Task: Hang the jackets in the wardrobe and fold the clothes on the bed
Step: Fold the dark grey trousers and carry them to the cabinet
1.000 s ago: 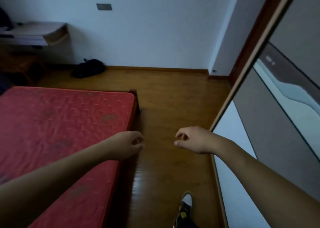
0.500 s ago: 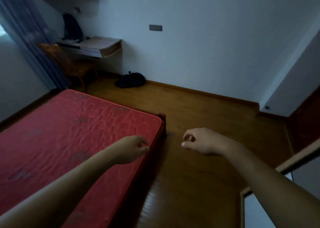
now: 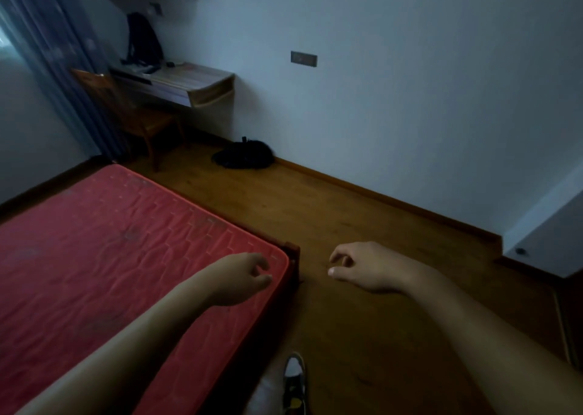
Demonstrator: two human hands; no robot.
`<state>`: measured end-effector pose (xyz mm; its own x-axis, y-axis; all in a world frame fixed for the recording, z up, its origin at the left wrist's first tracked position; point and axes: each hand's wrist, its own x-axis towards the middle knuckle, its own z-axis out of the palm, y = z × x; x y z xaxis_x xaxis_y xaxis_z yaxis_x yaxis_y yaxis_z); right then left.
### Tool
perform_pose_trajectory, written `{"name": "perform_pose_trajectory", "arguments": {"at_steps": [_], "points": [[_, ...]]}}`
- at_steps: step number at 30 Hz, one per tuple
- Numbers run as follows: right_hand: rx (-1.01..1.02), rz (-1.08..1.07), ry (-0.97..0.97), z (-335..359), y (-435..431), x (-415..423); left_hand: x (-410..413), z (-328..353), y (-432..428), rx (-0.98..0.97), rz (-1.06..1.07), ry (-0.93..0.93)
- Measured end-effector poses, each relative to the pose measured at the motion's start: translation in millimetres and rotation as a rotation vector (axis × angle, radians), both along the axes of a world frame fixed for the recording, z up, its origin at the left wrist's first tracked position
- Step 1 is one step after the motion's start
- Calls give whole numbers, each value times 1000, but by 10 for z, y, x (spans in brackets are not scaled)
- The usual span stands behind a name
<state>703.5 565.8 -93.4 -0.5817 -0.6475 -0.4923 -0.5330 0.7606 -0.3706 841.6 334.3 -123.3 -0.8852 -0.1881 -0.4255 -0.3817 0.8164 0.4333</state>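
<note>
Fingers (image 3: pixel 339 254) loosely curled, empty: L hand (image 3: pixel 243 277) over red bed (image 3: pixel 110 241) corner, R hand (image 3: pixel 369 266) over wood floor (image 3: pixel 347 212).

Wooden floor (image 3: pixel 362 219), desk (image 3: pixel 192 81) (curtain (image 3: pixel 60 77), perhaps)

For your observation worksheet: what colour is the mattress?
The mattress is red, quilted; head view.

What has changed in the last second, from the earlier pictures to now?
The view swung left: the grey wardrobe door has gone out of sight, and the blue curtain and brown wooden chair have come in. Nothing was picked up or let go. The left hand and right hand stay held out, loosely curled, empty; the red quilted mattress stayed put.
</note>
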Motion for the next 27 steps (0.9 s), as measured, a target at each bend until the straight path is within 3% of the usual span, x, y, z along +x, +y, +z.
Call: {"name": "perform_pose_trajectory", "arguments": {"at_steps": [16,27], "points": [[-20,7,15,-1,-1304,-3288,-3274,71,-1177,81,73,-19],[-41,256,56,-221,-2457,-5987,-5431,-83,-2018,45,299,-15]]}}
